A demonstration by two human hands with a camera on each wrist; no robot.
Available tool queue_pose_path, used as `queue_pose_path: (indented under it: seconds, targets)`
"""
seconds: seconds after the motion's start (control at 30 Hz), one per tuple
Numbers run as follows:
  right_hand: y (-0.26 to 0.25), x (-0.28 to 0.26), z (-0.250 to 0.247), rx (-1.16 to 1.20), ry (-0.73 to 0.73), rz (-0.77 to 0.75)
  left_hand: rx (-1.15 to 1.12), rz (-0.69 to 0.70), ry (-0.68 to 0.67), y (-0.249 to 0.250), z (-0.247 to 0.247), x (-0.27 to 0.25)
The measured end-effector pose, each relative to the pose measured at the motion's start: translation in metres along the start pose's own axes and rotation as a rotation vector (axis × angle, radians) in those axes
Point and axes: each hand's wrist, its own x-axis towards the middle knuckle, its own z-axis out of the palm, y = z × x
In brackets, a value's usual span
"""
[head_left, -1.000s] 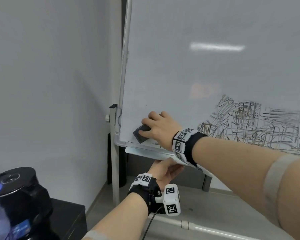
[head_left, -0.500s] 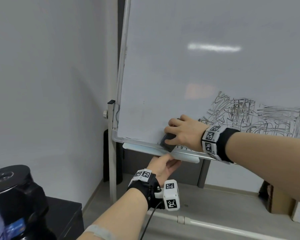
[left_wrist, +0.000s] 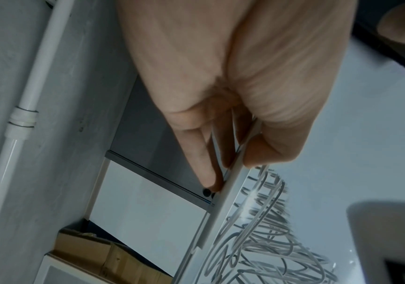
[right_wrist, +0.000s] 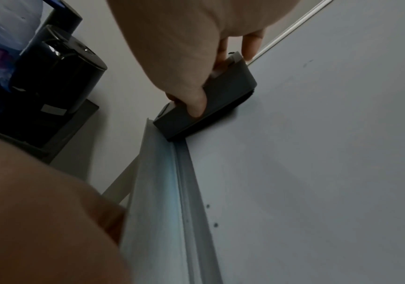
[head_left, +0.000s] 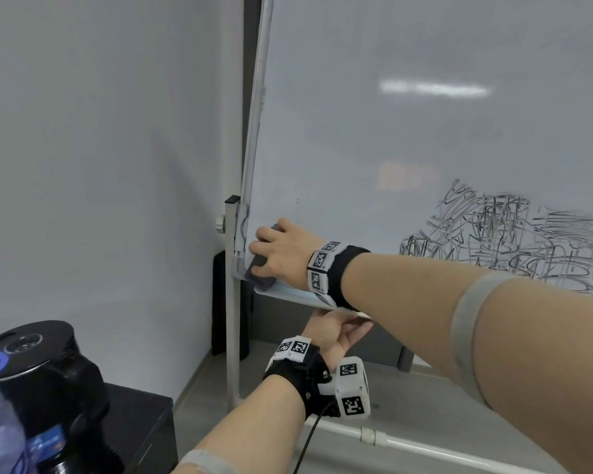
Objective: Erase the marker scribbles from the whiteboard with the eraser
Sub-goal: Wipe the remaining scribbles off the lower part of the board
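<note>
From the head view, a pale grey wall (head_left: 100, 148) fills the left side, and a whiteboard (head_left: 408, 138) on a metal stand (head_left: 233, 302) fills the right. The right hand (head_left: 281, 253) holds the dark eraser (head_left: 259, 270) flat against the board's bottom left corner, just above the tray (head_left: 295, 295) along the lower edge. Its grip is closed round the eraser. The left half of the board looks wiped; a dense patch of scribbles (head_left: 510, 241) remains along the lower right, well apart from the eraser. By my judgement the job is partly done, with that patch left. The left hand (head_left: 332, 331) reaches up under the tray. A black machine (head_left: 45, 378) sits on a dark cabinet (head_left: 141, 425) at the lower left, clear of the arms.

The left wrist view shows floor, a white pipe (left_wrist: 24, 119) and a cardboard box (left_wrist: 94, 255) behind. The left hand (left_wrist: 233, 86) pinches the board's lower edge (left_wrist: 223, 199), thumb on the front and fingers (left_wrist: 204, 163) behind, a narrow grip that seems to steady the board. Scribbles (left_wrist: 264, 240) run just beyond the thumb.

The right wrist view shows clean board (right_wrist: 330, 153) beside the tray (right_wrist: 162, 192). The eraser (right_wrist: 211, 98) touches the tray's end near the board's side frame (right_wrist: 294, 28), so no room is left leftward or downward; open board lies to the right.
</note>
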Motion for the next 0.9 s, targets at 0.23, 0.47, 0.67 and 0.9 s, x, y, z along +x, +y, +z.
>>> queue_pose_path:
  seconds: [0.23, 0.47, 0.67, 0.9]
  targets:
    - [0.034, -0.063, 0.014, 0.053, -0.078, -0.081, -0.08, 0.009, -0.072, 0.002, 0.002, -0.005]
    - [0.021, -0.042, 0.009, -0.032, -0.06, -0.011, -0.069, 0.018, -0.032, 0.001, 0.001, -0.001]
    - [0.008, -0.032, 0.012, -0.018, 0.017, 0.01, 0.021, 0.061, -0.001, -0.001, 0.001, -0.002]
    - [0.032, -0.141, 0.036, 0.06, -0.03, 0.049, -0.003, 0.08, 0.038, -0.002, 0.006, 0.0]
